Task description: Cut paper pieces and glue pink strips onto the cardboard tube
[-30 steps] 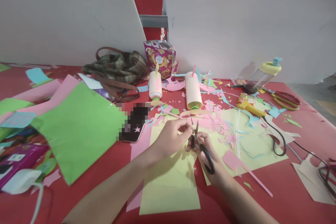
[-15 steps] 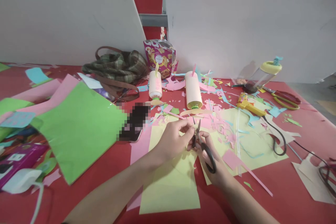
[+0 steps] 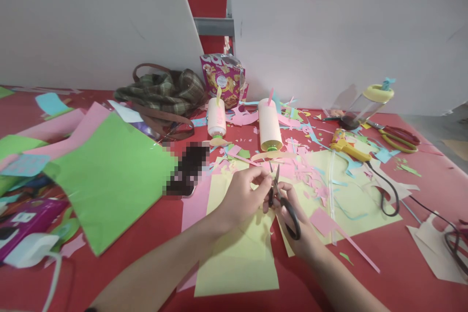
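Note:
My right hand (image 3: 292, 204) is wrapped round a pair of black-handled scissors (image 3: 290, 217), whose blades point away from me and stand slightly apart. Close against the blades, my left hand (image 3: 244, 192) is closed in a pinch; whatever it may hold is too small or hidden to make out. Beneath both hands lies a pale yellow paper sheet (image 3: 237, 263), partly over a pink sheet (image 3: 188, 280). Just beyond the scissors stand two paper-wrapped tubes, a larger one (image 3: 268, 124) with a pink strip on top and a smaller one (image 3: 217, 117) with a yellow strip.
On the left are a large green sheet (image 3: 113, 180), a phone (image 3: 188, 170) and a white charger (image 3: 31, 251). A plaid bag (image 3: 164, 90) and snack pouch (image 3: 223, 78) stand behind. Rightward lie a yellow glue gun (image 3: 349, 150), pliers (image 3: 398, 137), a clear bottle (image 3: 365, 106) and paper scraps (image 3: 307, 175).
Both hands stay in almost the same place, with the scissors still in my right hand. Fingers near the blades have shifted very slightly.

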A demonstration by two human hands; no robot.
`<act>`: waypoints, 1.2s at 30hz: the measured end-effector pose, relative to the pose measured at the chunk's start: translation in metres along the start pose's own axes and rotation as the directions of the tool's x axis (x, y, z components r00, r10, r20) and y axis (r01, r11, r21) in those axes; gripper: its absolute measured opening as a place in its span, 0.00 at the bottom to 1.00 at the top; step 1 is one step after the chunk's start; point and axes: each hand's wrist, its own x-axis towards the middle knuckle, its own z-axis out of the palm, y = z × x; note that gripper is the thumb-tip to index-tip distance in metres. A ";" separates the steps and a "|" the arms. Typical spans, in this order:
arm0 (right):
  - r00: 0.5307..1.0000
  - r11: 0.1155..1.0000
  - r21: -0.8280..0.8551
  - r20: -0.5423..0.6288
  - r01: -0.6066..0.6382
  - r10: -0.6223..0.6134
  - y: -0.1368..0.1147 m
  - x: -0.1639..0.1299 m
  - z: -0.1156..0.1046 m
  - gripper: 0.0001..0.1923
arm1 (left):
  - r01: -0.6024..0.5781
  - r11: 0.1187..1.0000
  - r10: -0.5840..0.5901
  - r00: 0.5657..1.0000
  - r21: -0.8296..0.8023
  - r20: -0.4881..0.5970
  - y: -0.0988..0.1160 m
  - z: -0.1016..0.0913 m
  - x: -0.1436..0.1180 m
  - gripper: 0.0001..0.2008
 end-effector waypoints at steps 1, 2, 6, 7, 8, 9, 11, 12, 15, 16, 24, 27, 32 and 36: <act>1.000 1.000 0.012 -0.002 0.002 -0.002 0.000 0.000 0.000 0.09 | -0.002 1.000 0.002 1.000 -0.002 0.001 0.000 0.000 0.000 0.09; 1.000 1.000 0.020 -0.004 0.002 -0.002 0.000 0.000 0.001 0.10 | -0.004 1.000 0.004 1.000 -0.003 0.000 0.000 0.000 0.000 0.10; 1.000 1.000 0.028 -0.009 -0.002 0.002 0.000 -0.001 0.001 0.10 | -0.012 1.000 0.012 1.000 0.000 0.002 0.001 0.000 0.001 0.10; 1.000 1.000 0.028 -0.007 -0.004 0.004 0.000 -0.001 0.001 0.10 | -0.014 1.000 0.014 1.000 0.002 0.001 0.001 0.000 0.001 0.10; 1.000 1.000 0.028 -0.006 -0.005 0.005 -0.001 -0.001 0.001 0.11 | -0.017 1.000 0.017 1.000 0.005 0.002 0.002 0.000 0.002 0.11; 1.000 1.000 0.028 -0.004 -0.005 0.005 -0.001 -0.001 0.001 0.11 | -0.021 1.000 0.021 1.000 0.009 0.004 0.003 -0.001 0.002 0.11; 1.000 1.000 0.029 -0.002 -0.008 0.008 -0.002 0.000 0.001 0.11 | -0.029 0.999 0.029 0.999 0.022 0.016 0.004 -0.003 0.003 0.11; 1.000 1.000 0.030 0.001 -0.009 0.009 -0.002 0.000 0.001 0.12 | -0.033 0.999 0.032 0.999 0.033 0.024 0.004 -0.004 0.003 0.11; 1.000 0.999 0.035 0.015 -0.016 0.015 -0.002 0.000 0.001 0.12 | -0.043 0.996 0.039 0.998 0.077 0.054 0.005 -0.009 0.005 0.10; 1.000 0.999 0.035 0.018 -0.019 0.019 -0.002 0.000 0.001 0.12 | -0.046 0.994 0.040 0.997 0.095 0.065 0.004 -0.011 0.005 0.10; 0.996 0.995 0.038 0.021 -0.088 0.087 -0.001 -0.001 0.002 0.15 | -0.073 0.969 0.039 0.988 0.234 0.148 0.005 -0.025 0.009 0.10; 0.994 0.993 0.037 0.019 -0.109 0.108 -0.001 -0.001 0.002 0.16 | -0.077 0.959 0.031 0.986 0.274 0.166 0.009 -0.028 0.009 0.10; 0.991 0.990 0.050 0.025 -0.132 0.131 -0.001 -0.001 0.003 0.16 | -0.078 0.941 0.007 0.977 0.329 0.212 0.013 -0.034 0.009 0.10; 0.988 0.986 0.068 0.035 -0.151 0.149 -0.002 -0.001 0.004 0.16 | -0.106 0.918 0.018 0.974 0.383 0.226 0.010 -0.038 0.009 0.09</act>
